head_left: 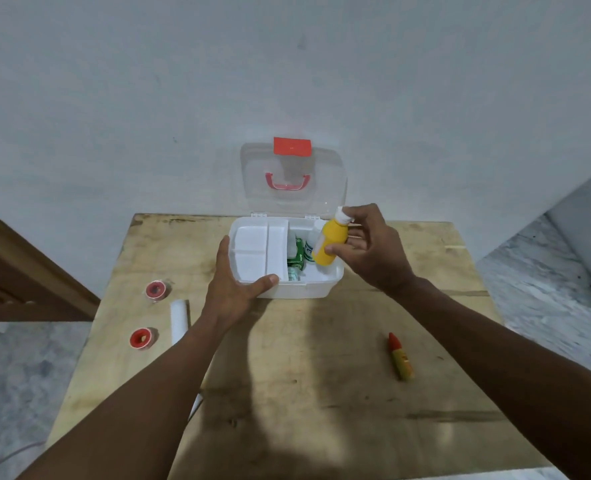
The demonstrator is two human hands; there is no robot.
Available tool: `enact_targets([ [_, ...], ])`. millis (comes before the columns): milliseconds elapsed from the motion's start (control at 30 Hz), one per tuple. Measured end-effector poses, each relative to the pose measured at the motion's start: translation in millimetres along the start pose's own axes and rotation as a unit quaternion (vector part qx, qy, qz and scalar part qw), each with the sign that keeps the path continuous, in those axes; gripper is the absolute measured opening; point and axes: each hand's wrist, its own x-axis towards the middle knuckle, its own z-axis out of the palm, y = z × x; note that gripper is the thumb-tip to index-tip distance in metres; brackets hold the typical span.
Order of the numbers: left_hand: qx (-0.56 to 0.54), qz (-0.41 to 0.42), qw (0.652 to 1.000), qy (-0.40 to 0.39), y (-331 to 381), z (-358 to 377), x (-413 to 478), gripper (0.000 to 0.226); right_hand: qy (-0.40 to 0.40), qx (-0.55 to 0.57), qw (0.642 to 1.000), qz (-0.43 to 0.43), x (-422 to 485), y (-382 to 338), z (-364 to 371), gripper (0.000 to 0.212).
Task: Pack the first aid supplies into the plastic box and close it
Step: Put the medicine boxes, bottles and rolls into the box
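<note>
A white plastic box [321, 287] stands open on the wooden table, its clear lid [256, 174] with a red handle and red latch leaning back against the wall. A white divided tray [252, 251] fills the box's left half. A green carton [297, 256], a small white bottle and a pale packet lie in the right half. My left hand [233, 282] grips the box's front left corner, thumb on the rim. My right hand [366, 247] holds a yellow bottle [330, 242] with a white cap, tilted over the box's right side.
Two red tape rolls [157, 290] [142, 337] and a white bandage roll [179, 320] lie left of the box. A red-capped yellow-green tube [401, 360] lies on the wooden table [321, 393] to the right. A wooden frame stands at the far left; the floor is grey marble.
</note>
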Motion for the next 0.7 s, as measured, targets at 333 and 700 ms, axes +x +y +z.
enact_targets([
  [333,-0.004,0.020,1.000,0.005,5,2,-2,0.091,-0.015,-0.172,0.977,-0.127,5,35,11,0.052],
  [700,-0.008,0.016,1.000,0.009,5,2,-1,0.099,-0.052,-0.284,0.945,-0.155,14,50,25,0.049],
])
